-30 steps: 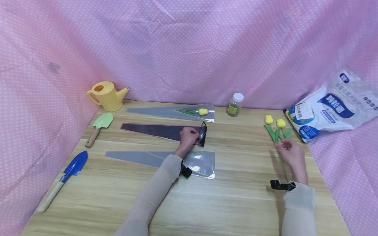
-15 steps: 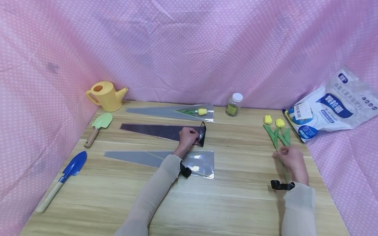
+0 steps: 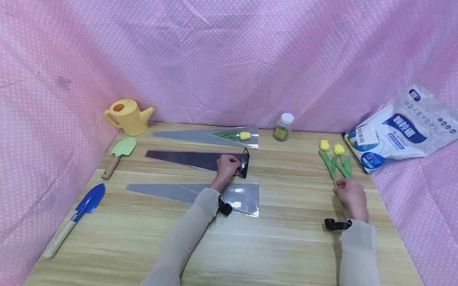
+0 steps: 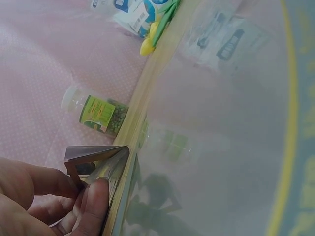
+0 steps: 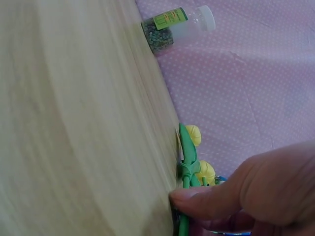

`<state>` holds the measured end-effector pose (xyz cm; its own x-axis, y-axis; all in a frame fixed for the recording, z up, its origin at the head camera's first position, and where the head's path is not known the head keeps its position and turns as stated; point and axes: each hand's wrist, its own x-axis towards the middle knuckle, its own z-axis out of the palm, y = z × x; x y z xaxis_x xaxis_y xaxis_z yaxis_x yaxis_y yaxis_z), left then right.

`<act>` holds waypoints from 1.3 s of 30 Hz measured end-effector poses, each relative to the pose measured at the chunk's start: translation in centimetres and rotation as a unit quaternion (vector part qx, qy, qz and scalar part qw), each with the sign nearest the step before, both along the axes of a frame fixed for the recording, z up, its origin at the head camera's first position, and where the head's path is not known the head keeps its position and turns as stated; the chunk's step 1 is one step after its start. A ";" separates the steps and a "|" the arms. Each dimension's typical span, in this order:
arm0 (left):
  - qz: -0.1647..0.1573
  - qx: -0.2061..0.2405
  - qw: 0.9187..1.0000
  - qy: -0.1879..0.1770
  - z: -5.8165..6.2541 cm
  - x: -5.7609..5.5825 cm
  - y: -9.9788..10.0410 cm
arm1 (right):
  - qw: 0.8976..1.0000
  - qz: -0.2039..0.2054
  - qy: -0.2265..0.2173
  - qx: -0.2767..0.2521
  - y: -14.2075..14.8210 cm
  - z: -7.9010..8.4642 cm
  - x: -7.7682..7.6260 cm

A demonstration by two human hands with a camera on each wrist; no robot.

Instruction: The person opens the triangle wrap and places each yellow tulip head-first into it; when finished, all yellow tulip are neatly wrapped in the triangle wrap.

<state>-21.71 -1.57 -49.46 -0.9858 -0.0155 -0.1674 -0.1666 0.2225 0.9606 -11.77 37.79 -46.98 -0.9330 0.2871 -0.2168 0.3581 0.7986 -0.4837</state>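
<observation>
My left hand (image 3: 227,169) pinches the opening of a dark flower sleeve (image 3: 179,156) lying across the middle of the table. Its wide right end stands parted, and in the left wrist view the lifted film (image 4: 93,152) rises beside the thumb and fingers. At the right, my right hand (image 3: 352,196) pinches the green stem of a yellow tulip (image 3: 324,145). The right wrist view has the thumb pressed on that stem (image 5: 184,223), below the leaves. A second yellow tulip (image 3: 338,149) lies just right of it, its lower stem hidden by the hand.
A clear sleeve (image 3: 179,135) holding a tulip lies behind the dark one, another clear sleeve (image 3: 154,188) in front. A jar (image 3: 282,129), watering can (image 3: 130,117) and fertilizer bag (image 3: 400,127) stand along the back. Green (image 3: 123,147) and blue (image 3: 91,198) trowels lie at left.
The right hand has slid down from near the tulip leaves toward the lower stem, and the tulips have barely shifted. The left hand keeps its place at the dark sleeve's opening.
</observation>
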 end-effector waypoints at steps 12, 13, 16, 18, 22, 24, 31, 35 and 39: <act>0.002 -0.002 1.000 0.002 -0.1 0.1 0.0 | 1.000 0.006 0.016 -0.017 -0.4 0.9 -0.1; 0.002 -0.002 1.000 0.002 -0.1 0.1 0.0 | 1.000 0.005 0.019 -0.024 -0.5 1.0 -0.1; 0.002 -0.002 1.000 0.001 0.0 0.1 0.0 | 0.999 0.007 0.026 -0.040 -0.6 1.3 -0.1; 0.002 -0.003 1.000 0.001 0.0 0.2 0.0 | 0.998 0.009 0.027 -0.054 -0.6 1.5 -0.1; 0.002 -0.006 1.000 0.002 0.0 0.1 0.0 | 0.995 0.008 0.017 -0.096 -0.6 1.8 -0.1; 0.002 -0.008 1.000 0.004 -0.1 0.1 0.0 | 0.992 0.005 0.010 -0.124 -0.7 1.9 -0.1; 0.002 -0.008 1.000 0.006 0.0 0.1 0.1 | 0.974 0.014 0.011 -0.226 -0.8 2.1 -0.3; 0.000 -0.008 1.000 0.002 0.1 0.1 0.0 | 0.964 0.025 0.005 -0.265 -1.0 2.1 -0.4; -0.001 -0.005 1.000 0.003 0.0 0.0 0.0 | 0.949 0.035 0.004 -0.314 -1.2 2.1 -0.4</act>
